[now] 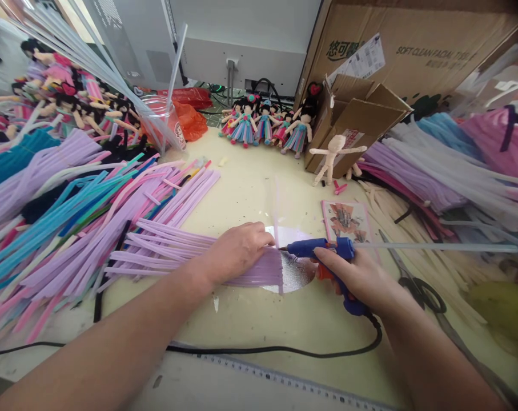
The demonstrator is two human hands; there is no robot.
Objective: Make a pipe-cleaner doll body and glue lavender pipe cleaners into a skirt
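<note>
In the head view my right hand (348, 268) is wrapped round a blue hot glue gun (314, 247) with an orange trigger. A long translucent glue stick (438, 247) sticks out of its back. My left hand (244, 245) is closed over the upper edge of a flat row of lavender pipe cleaners (259, 271), its fingertips pinched near the nozzle. The nozzle tip touches or nearly touches the row's upper right corner, where one pale pipe cleaner (276, 211) stands crosswise. Beneath the row's right end lies a shiny silver oval sheet (299, 274).
Loose coloured pipe cleaners (91, 222) heap up at left; more bundles (421, 165) lie at right. Small dolls (250, 125), a cardboard box (357, 120) and a bare doll body (333, 157) stand behind. Scissors (421, 291), a black cord (276, 349) and a ruler (276, 377) lie nearer.
</note>
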